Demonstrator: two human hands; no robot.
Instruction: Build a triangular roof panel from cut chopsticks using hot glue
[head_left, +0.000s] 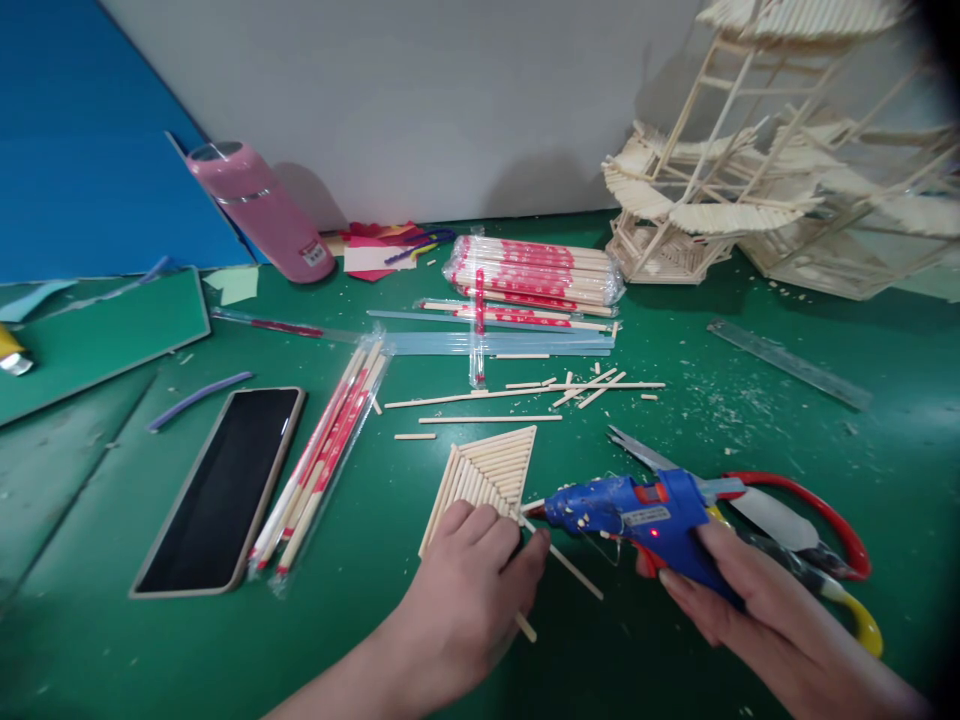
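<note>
- My right hand [739, 590] has its grip closed around the handle of the blue glue gun [637, 510]; the nozzle points left, its tip just beside the lower right corner of the stick panel [487, 470]; a red light shows on the gun's body
- My left hand [472, 590] rests curled on the panel's lower edge, fingers pressing down; its grip is closed on a thin stick [574, 570] that slants out to the right below the nozzle
- The panel, a fan of sticks glued side by side, lies flat on the green tabletop [750, 420]
- Behind the gun lie red-handled scissors [810, 510], partly hidden by it
- A dark phone [225, 485] lies well to the left, wrapped chopsticks [322, 465] just beside it; loose sticks [540, 390] lie above the panel; a wrapped bundle [536, 270] sits farther back; a pink bottle [262, 210] leans at the wall; a stick tower model [750, 160] stands at the back right; a clear ruler [787, 362] lies near it
</note>
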